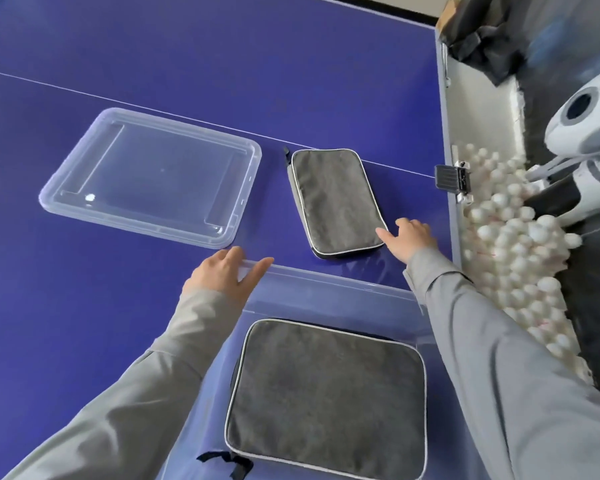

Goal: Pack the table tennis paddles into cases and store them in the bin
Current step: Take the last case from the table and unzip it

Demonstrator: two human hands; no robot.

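Presently, right hand (409, 237), fingers spread at the second case (336, 200) edge, should grip firmly and lift toward bin (326, 289) at 6 o'clock.

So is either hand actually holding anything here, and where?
Nothing is gripped. The left hand rests straight-fingered on the clear bin's far rim; the right hand touches the near right corner of the grey paddle case on the table.

White balls (510, 244) heaped in a trough beside the blue table (222, 64)
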